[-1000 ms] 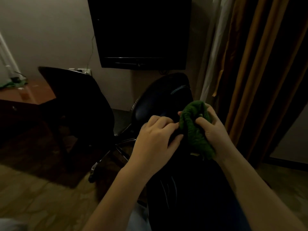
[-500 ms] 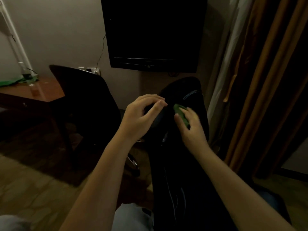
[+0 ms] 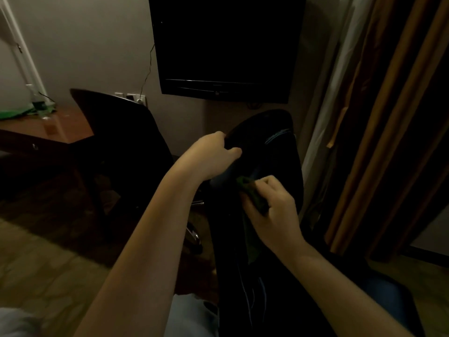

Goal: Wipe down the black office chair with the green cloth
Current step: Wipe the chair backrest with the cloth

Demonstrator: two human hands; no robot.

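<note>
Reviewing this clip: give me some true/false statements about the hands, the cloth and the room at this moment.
1. The right hand holds the green cloth at the black office chair. True.
2. The left hand hangs free, touching nothing. False: it grips the chair's upper edge.
3. A dark television is mounted on the wall behind the chair. True.
4. The curtains hang at the left of the view. False: they hang at the right.
</note>
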